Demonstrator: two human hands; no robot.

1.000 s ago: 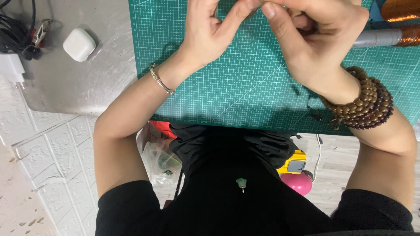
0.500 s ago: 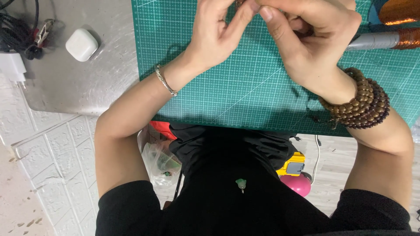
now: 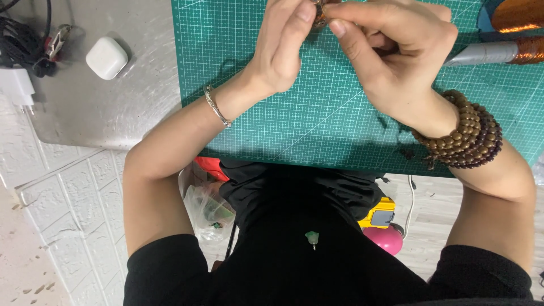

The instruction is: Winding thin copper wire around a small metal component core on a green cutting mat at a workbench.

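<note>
Both hands sit slightly lower vs. earlier. Left hand [image 3: 283, 51] & right hand [image 3: 391, 56] pinch a small brownish metallic piece [image 3: 319, 16] above the green gridded cutting mat [image 3: 317, 124] on the bench. Prob. light, stiff, fiddly; grip by edges w/ fingertips.

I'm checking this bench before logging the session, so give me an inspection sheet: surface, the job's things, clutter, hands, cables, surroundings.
Surface: green cutting mat on a grey tabletop.
Job's things: small brownish piece pinched at the top edge; too cropped to identify.
Clutter: white case, copper wire spools, grey tool.
Hands: left hand and right hand meet on the piece.
Cables: black cables, white plug.
Surroundings: white brick wall, plastic bag, pink ball.
</note>
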